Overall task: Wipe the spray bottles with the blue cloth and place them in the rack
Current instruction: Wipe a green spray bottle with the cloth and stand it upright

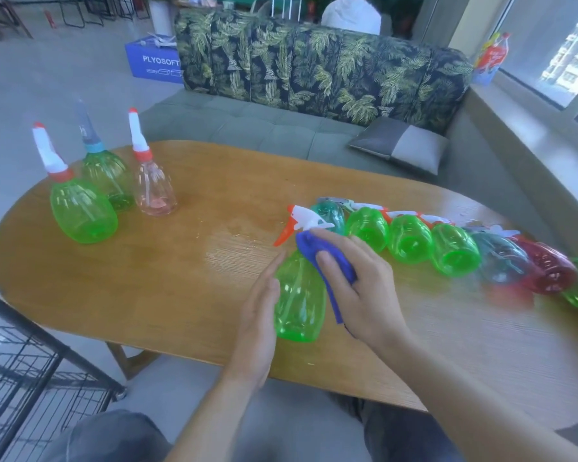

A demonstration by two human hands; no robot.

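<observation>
An oval wooden table (181,295) stands before a leaf-print sofa (314,61), a black wire rack (30,368) at its near left corner. On the tabletop the left hand (259,323), fingers straight and together, steadies a green spray bottle (297,305); the right hand (361,281) presses a blue cloth (327,258) onto it, fingers curled over the cloth.

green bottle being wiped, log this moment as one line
step: wiping | left hand: steadies green bottle | right hand: presses blue cloth on it | rack: no bottles seen
</observation>
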